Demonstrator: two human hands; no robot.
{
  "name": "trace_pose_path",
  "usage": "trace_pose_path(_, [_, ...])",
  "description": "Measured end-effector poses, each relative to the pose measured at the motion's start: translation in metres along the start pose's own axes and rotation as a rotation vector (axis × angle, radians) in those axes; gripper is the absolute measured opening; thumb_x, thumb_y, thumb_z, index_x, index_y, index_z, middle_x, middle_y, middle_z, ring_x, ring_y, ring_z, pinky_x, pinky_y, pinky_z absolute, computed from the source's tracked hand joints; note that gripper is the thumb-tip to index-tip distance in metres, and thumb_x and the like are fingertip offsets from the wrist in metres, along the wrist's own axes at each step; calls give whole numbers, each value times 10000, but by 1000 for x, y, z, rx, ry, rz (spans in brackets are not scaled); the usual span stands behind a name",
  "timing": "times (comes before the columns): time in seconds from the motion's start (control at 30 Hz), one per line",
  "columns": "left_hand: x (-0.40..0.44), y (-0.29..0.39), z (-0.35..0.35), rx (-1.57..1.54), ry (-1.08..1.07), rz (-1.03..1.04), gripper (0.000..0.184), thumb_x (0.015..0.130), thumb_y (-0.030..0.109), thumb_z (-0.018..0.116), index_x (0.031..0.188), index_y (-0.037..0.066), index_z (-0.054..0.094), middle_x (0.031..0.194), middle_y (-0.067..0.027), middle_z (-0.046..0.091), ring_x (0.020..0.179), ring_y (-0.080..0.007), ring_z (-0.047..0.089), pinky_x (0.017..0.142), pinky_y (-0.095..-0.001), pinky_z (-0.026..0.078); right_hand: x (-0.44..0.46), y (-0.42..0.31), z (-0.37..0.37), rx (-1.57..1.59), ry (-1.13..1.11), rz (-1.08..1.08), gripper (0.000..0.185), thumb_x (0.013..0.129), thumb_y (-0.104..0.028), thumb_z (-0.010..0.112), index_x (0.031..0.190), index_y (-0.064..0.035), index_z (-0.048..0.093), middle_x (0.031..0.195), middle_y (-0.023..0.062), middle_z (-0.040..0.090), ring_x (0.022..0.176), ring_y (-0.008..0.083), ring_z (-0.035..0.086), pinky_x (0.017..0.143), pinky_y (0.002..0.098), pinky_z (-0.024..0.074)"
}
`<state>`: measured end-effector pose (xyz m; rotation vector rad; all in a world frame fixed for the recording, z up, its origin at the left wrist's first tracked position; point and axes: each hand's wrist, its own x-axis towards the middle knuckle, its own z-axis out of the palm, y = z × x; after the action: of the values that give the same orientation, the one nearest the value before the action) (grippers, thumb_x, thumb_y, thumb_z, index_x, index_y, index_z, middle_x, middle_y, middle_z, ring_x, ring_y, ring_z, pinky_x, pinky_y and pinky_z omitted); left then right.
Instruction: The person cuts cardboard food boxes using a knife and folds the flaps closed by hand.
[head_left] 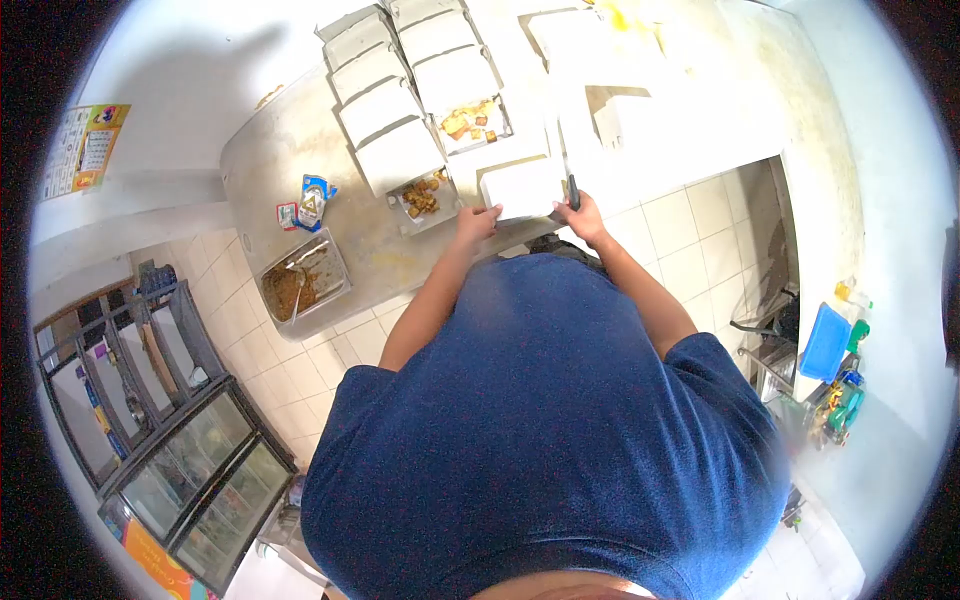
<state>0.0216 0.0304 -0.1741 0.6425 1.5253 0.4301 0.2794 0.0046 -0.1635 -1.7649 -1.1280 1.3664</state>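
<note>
In the head view a white, box-like rectangular piece (pixel 516 190) lies at the near edge of the counter, washed out by glare. My left hand (pixel 480 222) pinches its lower left corner. At its right side, my right hand (pixel 582 216) is closed around the black handle of a knife (pixel 573 190), with the long blade pointing away from me. Just left of the white piece stands an open box (pixel 426 200) with browned food pieces in it. Behind that, another open box (pixel 472 124) holds lighter golden pieces.
Rows of lidded white boxes (pixel 385 105) run toward the back of the counter (pixel 350 240). A metal tray (pixel 340 262) with brown food and a utensil sits at the left, near blue packets (pixel 315 200). A blue plastic tub (pixel 826 342) is far right.
</note>
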Motion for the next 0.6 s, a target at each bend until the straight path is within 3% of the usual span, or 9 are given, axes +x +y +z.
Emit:
trace_pose_path(0.1, [-1, -2, 2, -111, 39, -2, 469, 819, 288, 793, 1030, -81, 595, 954, -174, 656, 760, -249, 667, 594, -346, 573, -2, -5, -1, -2, -33, 31, 296, 843, -213, 757, 846, -66, 500, 745, 27, 548, 686, 123, 549, 619, 295, 479])
trace_pose_path(0.2, [2, -7, -2, -146, 57, -8, 523, 806, 281, 806, 1087, -91, 569, 983, -186, 646, 805, -269, 661, 608, -367, 583, 1, 1, 0, 12, -30, 28, 296, 840, -203, 761, 846, -68, 498, 741, 26, 548, 680, 121, 544, 614, 293, 473])
trace_pose_path(0.37, [7, -20, -3, -240, 50, 15, 500, 800, 278, 814, 1054, -69, 560, 1002, -175, 632, 846, -265, 649, 617, -373, 574, 5, 13, 3, 21, -39, 16, 300, 837, -185, 765, 856, -76, 486, 759, 35, 557, 709, 132, 585, 616, 294, 489])
trace_pose_path(0.47, [-1, -9, -3, -354, 37, -44, 449, 797, 264, 817, 1015, -35, 562, 1001, -159, 626, 860, -262, 641, 643, -380, 560, -1, -4, 5, 190, -9, 78, 313, 829, -227, 773, 834, -81, 495, 704, 25, 550, 605, 121, 552, 557, 292, 484])
trace_pose_path(0.6, [-11, 3, -6, -410, -5, -87, 402, 794, 225, 819, 993, -7, 559, 1008, -142, 621, 880, -261, 631, 712, -391, 547, 5, 11, 8, 180, -38, 105, 317, 825, -227, 778, 828, -84, 496, 738, 39, 575, 664, 134, 578, 614, 312, 510])
